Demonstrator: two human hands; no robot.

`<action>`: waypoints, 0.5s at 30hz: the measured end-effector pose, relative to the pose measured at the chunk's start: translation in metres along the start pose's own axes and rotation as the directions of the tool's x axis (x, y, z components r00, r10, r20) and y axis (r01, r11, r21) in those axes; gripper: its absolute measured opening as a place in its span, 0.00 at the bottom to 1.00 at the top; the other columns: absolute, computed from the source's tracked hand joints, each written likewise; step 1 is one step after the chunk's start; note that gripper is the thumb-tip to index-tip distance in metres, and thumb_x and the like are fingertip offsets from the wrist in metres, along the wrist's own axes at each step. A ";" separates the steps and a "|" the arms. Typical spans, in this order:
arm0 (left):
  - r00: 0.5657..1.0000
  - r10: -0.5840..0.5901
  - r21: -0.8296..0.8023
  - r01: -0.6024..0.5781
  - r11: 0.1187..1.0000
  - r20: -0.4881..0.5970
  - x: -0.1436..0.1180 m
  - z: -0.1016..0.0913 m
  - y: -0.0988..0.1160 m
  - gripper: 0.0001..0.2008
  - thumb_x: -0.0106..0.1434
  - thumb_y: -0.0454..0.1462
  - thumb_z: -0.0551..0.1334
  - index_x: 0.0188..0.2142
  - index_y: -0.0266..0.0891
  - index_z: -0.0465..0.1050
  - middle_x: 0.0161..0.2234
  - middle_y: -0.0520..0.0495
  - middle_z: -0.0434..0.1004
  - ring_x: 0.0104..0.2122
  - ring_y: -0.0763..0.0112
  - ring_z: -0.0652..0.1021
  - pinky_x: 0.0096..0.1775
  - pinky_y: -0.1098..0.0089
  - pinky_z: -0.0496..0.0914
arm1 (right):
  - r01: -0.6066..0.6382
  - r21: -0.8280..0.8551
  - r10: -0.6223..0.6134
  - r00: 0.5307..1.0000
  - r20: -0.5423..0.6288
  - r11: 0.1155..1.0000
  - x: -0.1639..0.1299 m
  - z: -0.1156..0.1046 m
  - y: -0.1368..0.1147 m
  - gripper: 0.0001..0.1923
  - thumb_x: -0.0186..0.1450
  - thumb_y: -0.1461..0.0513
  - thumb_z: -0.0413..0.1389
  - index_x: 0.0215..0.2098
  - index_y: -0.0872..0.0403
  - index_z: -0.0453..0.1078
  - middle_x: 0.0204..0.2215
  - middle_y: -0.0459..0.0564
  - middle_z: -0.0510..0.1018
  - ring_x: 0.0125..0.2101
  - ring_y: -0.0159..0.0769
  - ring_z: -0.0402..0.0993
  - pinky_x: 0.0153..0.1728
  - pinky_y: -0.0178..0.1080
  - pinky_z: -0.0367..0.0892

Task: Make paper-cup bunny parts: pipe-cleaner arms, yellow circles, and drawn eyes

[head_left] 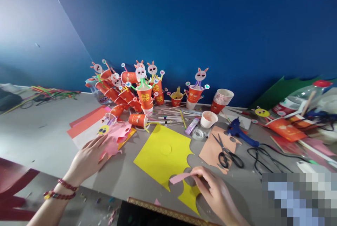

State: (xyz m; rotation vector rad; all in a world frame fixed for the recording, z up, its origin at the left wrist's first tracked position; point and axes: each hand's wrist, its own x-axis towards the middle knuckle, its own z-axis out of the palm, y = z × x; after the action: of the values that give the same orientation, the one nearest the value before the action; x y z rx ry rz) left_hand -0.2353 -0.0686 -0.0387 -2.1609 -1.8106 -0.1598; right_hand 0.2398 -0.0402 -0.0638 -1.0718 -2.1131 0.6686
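Observation:
My left hand (91,154) lies with fingers stretched out over pink paper scraps (117,134), on the left of the table. Between thumb and finger, my right hand (212,191) pinches a pink paper strip (181,177). The strip is above the lower edge of a yellow paper sheet (160,152), which has round bites cut from its right side. A yellow paper circle (166,149) rests on that sheet. Black-handled scissors (226,153) lie on peach paper (209,147) to the right of the sheet.
Red paper cups with rabbit faces (144,97) crowd the back. A glue gun (240,132) with a black cord lies right. Nearby are a white cup (209,119), a tape roll (198,134), stacked cups (222,100) and a bottle (300,98).

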 end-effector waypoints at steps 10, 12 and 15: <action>0.996 0.030 -0.177 -0.016 0.984 0.081 0.034 0.018 0.017 0.29 0.68 0.50 0.54 0.63 0.40 0.63 0.64 0.37 0.64 0.64 0.51 0.65 0.59 0.53 0.66 | 0.007 -0.008 -0.007 1.000 0.005 1.000 0.002 0.000 -0.001 0.08 0.73 0.60 0.48 0.38 0.50 0.67 0.32 0.48 0.79 0.31 0.36 0.79 0.32 0.34 0.73; 0.995 0.034 -0.181 -0.017 0.983 0.094 0.041 0.026 0.017 0.30 0.68 0.51 0.54 0.64 0.38 0.62 0.64 0.36 0.63 0.64 0.49 0.65 0.60 0.51 0.64 | 0.006 -0.012 -0.006 1.000 0.015 1.000 0.002 -0.001 -0.001 0.08 0.73 0.61 0.48 0.38 0.50 0.67 0.32 0.48 0.79 0.31 0.36 0.79 0.32 0.34 0.72; 0.994 0.003 -0.154 0.013 0.988 0.108 0.048 0.029 0.016 0.29 0.68 0.52 0.54 0.61 0.37 0.66 0.61 0.34 0.68 0.61 0.48 0.68 0.59 0.50 0.65 | 0.005 -0.013 -0.005 1.000 0.022 1.000 0.002 -0.001 -0.001 0.08 0.73 0.62 0.47 0.38 0.50 0.67 0.31 0.47 0.79 0.30 0.35 0.78 0.31 0.33 0.72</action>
State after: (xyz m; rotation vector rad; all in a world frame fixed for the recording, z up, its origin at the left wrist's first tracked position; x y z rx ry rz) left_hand -0.2135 -0.0171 -0.0553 -2.3120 -1.9210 -0.1932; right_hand 0.2387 -0.0388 -0.0616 -1.0706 -2.1405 0.6681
